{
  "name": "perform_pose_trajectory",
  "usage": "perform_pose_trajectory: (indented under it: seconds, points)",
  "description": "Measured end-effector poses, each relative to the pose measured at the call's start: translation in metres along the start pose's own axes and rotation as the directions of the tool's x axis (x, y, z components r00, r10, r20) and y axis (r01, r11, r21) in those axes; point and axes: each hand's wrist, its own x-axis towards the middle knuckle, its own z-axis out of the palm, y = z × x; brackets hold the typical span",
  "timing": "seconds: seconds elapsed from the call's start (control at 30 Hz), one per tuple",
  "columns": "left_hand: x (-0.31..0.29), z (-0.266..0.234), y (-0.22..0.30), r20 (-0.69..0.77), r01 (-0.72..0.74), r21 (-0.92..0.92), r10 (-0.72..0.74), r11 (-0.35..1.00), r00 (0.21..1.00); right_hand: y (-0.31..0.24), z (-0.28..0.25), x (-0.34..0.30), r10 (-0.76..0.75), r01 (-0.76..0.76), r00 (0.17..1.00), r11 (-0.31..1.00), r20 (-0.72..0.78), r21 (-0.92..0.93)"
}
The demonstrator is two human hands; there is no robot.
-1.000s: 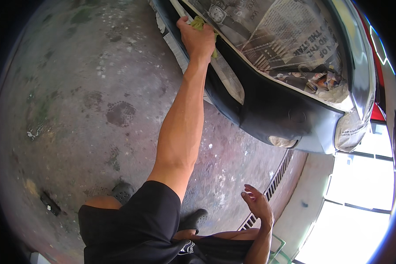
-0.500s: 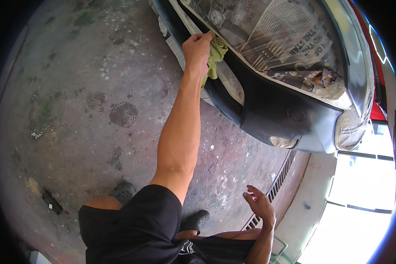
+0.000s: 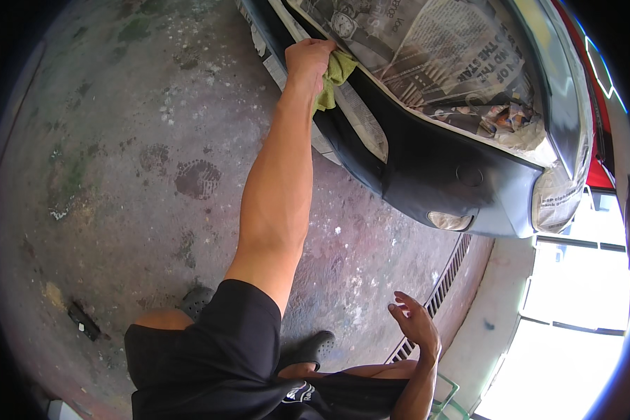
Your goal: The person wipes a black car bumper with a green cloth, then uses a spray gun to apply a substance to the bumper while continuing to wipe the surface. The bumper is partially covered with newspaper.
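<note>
My left hand (image 3: 308, 64) is at the end of my outstretched arm, its fingers closed on a yellow-green cloth (image 3: 334, 73). The cloth lies against the upper part of a dark grey and black car bumper (image 3: 427, 168), along its long slot, and part of it hangs down below my fingers. Newspaper (image 3: 462, 49) masks the headlight area above the bumper. Low on the right, my right hand (image 3: 414, 323) is held in the air away from the car, its fingers apart and slightly curled, with nothing in it.
The stained concrete floor (image 3: 119, 231) is speckled with paint. A metal drain grate (image 3: 449, 274) runs beside a pale kerb on the right. A small black object (image 3: 84, 322) lies at the lower left. Part of a green metal frame (image 3: 446, 395) stands behind my right forearm.
My left hand and the cloth have shifted a little up and left along the bumper. My right hand has hardly moved.
</note>
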Motion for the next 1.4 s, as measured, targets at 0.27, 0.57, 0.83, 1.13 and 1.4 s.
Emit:
perform_pose_trajectory:
  seconds: [0.27,0.57,0.83,1.13,1.4]
  points:
    - [-0.058,0.014,-0.025,-0.047,-0.087,0.043,0.089,0.995,0.995,-0.002,0.002,0.003,-0.038,0.038,0.999,0.999,-0.012,-0.001]
    - [-0.032,0.012,-0.01,-0.096,-0.107,-0.124,0.096,0.986,0.991,-0.011,-0.003,0.002,-0.047,0.047,0.999,0.999,-0.024,0.022]
    - [-0.034,0.018,-0.03,-0.136,-0.104,-0.134,0.086,0.986,0.987,-0.014,0.004,0.018,-0.022,0.023,0.999,0.999,0.024,-0.032]
    - [0.049,-0.006,0.006,-0.161,-0.083,-0.065,0.071,0.994,0.984,0.001,0.019,0.038,0.047,-0.041,0.989,0.998,0.137,-0.051]
    - [0.103,-0.022,0.033,-0.124,-0.135,0.104,0.147,0.985,0.981,0.021,0.041,0.052,0.11,-0.105,0.979,0.994,0.174,-0.039]
